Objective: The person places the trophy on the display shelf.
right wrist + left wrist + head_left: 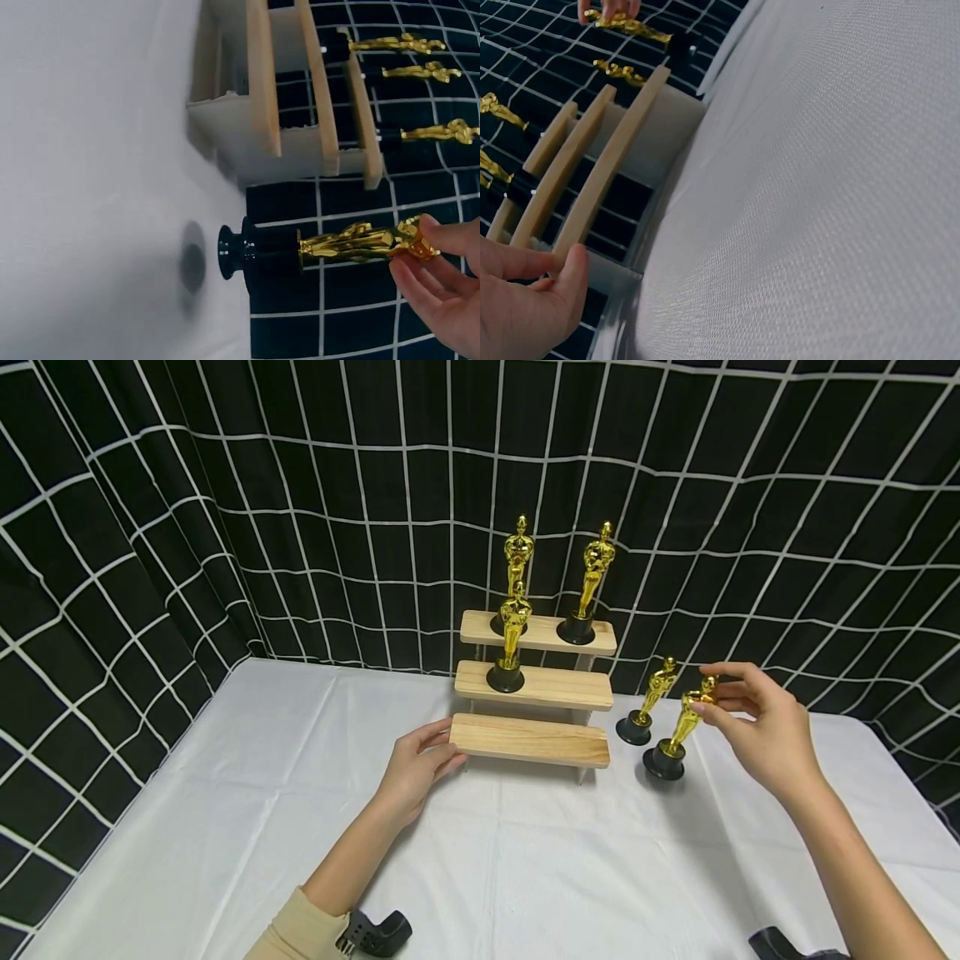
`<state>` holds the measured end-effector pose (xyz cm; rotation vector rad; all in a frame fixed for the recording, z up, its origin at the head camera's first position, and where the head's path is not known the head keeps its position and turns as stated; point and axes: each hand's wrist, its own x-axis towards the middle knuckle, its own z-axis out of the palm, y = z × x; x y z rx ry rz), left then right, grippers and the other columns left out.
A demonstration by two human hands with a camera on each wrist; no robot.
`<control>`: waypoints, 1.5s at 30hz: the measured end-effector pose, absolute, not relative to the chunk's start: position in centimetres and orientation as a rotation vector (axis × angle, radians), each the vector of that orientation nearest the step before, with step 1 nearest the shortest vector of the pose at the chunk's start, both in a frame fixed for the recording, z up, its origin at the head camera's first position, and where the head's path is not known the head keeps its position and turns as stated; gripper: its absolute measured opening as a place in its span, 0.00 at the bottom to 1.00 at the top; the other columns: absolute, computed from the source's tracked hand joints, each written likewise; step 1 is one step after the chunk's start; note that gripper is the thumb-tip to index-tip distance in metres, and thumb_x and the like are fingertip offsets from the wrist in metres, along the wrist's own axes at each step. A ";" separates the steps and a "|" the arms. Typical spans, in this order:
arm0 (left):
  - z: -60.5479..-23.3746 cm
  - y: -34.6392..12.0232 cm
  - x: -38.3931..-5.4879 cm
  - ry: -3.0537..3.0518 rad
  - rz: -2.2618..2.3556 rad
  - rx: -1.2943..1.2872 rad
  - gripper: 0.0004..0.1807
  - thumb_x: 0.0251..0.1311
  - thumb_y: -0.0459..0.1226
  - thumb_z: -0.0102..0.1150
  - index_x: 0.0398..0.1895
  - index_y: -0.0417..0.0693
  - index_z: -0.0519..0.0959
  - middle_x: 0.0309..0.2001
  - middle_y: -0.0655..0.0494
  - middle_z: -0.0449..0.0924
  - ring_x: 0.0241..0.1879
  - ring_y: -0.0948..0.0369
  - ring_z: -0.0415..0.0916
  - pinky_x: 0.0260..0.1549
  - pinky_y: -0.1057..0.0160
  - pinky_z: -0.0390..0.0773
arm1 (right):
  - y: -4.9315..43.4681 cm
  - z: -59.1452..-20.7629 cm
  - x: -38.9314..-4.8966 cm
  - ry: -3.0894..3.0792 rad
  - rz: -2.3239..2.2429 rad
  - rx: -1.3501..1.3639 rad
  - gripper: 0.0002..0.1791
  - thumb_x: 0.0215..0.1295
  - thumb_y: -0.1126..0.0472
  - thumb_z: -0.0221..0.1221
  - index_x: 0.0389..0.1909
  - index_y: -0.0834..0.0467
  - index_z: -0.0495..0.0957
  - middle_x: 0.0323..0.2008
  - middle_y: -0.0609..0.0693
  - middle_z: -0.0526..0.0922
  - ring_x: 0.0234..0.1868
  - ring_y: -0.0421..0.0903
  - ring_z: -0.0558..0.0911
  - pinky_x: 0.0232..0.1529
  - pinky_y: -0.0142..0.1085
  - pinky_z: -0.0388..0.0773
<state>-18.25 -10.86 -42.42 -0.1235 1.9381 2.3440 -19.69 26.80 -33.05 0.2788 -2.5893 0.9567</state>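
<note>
A three-step wooden display stand (529, 739) stands on the table; my left hand (411, 770) grips the left end of its lowest step. In the left wrist view the thumb and fingers (574, 277) pinch that board's end. My right hand (767, 727) pinches a gold trophy statuette (686, 722) by its upper part. The right wrist view shows its black base raised a little off the cloth, a shadow beneath. Just left of it, another gold statuette (657, 687) stands on the table. Two statuettes (597, 560) are on the top step and one (513, 627) on the middle step's left part.
A white cloth (315, 777) with creases covers the table. Behind and to the left hangs a black curtain (360, 527) with a white grid, close to the stand's back. Black wrist camera mounts (378, 935) show near the lower edge.
</note>
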 end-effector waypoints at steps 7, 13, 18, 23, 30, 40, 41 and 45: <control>-42.4 -10.8 -18.2 1.946 2.335 -0.125 0.27 0.74 0.21 0.46 0.75 0.26 0.65 0.65 0.28 0.69 0.54 0.52 0.81 0.60 0.65 0.87 | 26.3 -31.7 -19.9 -2.593 0.948 0.282 0.26 0.68 0.71 0.68 0.65 0.65 0.75 0.48 0.72 0.86 0.35 0.11 0.72 0.36 0.05 0.73; -42.3 -10.9 -18.2 1.942 2.339 -0.128 0.27 0.74 0.21 0.46 0.75 0.26 0.65 0.65 0.28 0.69 0.55 0.51 0.81 0.61 0.64 0.87 | 25.7 -30.7 -20.1 -2.596 0.945 0.299 0.25 0.69 0.70 0.68 0.66 0.64 0.75 0.49 0.71 0.86 0.34 0.11 0.72 0.35 0.06 0.72; -42.3 -10.9 -18.2 1.948 2.333 -0.128 0.27 0.74 0.21 0.46 0.75 0.27 0.65 0.65 0.28 0.70 0.55 0.51 0.81 0.61 0.63 0.87 | 25.4 -29.9 -20.4 -2.585 0.950 0.321 0.25 0.69 0.70 0.68 0.66 0.64 0.76 0.48 0.71 0.86 0.34 0.12 0.73 0.33 0.07 0.72; -42.3 -10.9 -18.2 1.950 2.329 -0.118 0.27 0.74 0.21 0.46 0.76 0.27 0.64 0.66 0.28 0.69 0.55 0.51 0.80 0.61 0.64 0.87 | 24.7 -29.0 -20.6 -2.587 0.955 0.329 0.26 0.69 0.70 0.68 0.66 0.63 0.76 0.49 0.71 0.86 0.34 0.12 0.73 0.31 0.08 0.74; -42.3 -10.9 -18.2 1.944 2.331 -0.115 0.27 0.74 0.21 0.46 0.76 0.27 0.64 0.66 0.28 0.69 0.57 0.50 0.80 0.61 0.64 0.87 | 23.6 -27.9 -20.7 -2.602 0.954 0.327 0.27 0.71 0.67 0.68 0.68 0.61 0.75 0.50 0.69 0.86 0.34 0.13 0.74 0.31 0.10 0.72; -42.3 -10.9 -18.2 1.939 2.339 -0.115 0.27 0.74 0.20 0.46 0.76 0.26 0.64 0.66 0.28 0.69 0.56 0.50 0.80 0.61 0.64 0.86 | 22.1 -26.2 -21.3 -2.583 0.959 0.359 0.27 0.71 0.67 0.68 0.68 0.60 0.75 0.51 0.68 0.86 0.36 0.15 0.74 0.34 0.09 0.71; -42.3 -10.9 -18.2 1.936 2.339 -0.118 0.28 0.74 0.20 0.46 0.76 0.26 0.64 0.66 0.28 0.69 0.56 0.51 0.80 0.61 0.64 0.87 | 21.9 -26.1 -21.4 -2.583 0.963 0.363 0.27 0.71 0.67 0.68 0.68 0.59 0.75 0.52 0.68 0.86 0.36 0.16 0.74 0.35 0.10 0.71; -42.3 -10.9 -18.2 1.929 2.343 -0.119 0.27 0.74 0.20 0.46 0.76 0.26 0.64 0.66 0.28 0.69 0.55 0.51 0.80 0.60 0.66 0.87 | 21.4 -25.7 -21.6 -2.582 0.977 0.365 0.27 0.71 0.65 0.68 0.69 0.59 0.75 0.54 0.67 0.85 0.38 0.18 0.74 0.37 0.10 0.71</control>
